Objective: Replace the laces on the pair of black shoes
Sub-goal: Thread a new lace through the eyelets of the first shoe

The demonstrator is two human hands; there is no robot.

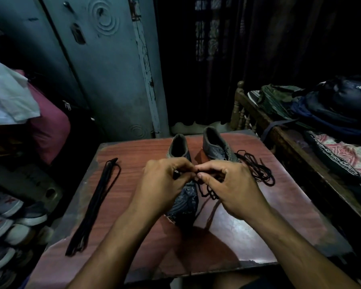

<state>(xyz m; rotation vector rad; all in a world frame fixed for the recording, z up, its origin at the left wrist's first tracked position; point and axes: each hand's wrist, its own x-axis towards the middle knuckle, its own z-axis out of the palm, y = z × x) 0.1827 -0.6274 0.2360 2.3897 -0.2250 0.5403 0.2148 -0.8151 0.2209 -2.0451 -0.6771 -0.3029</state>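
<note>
Two black shoes stand on a reddish wooden table (pixel 133 236). The left shoe (pixel 186 203) points toward me, with its middle hidden under my hands. The right shoe (pixel 217 149) stands further back. My left hand (pixel 165 184) and my right hand (pixel 229 184) meet over the left shoe, and both pinch a black lace (pixel 206 190) that hangs in loops on the shoe's right side. A straight bundle of black laces (pixel 96 203) lies at the table's left. A loose coil of black lace (pixel 258 170) lies beside the right shoe.
A grey metal cupboard (pixel 104 69) stands behind the table. Several shoes (pixel 6 222) are stacked at the lower left, under pink and white cloth (pixel 29 113). A wooden bed (pixel 279 134) with bags and a patterned sheet runs along the right.
</note>
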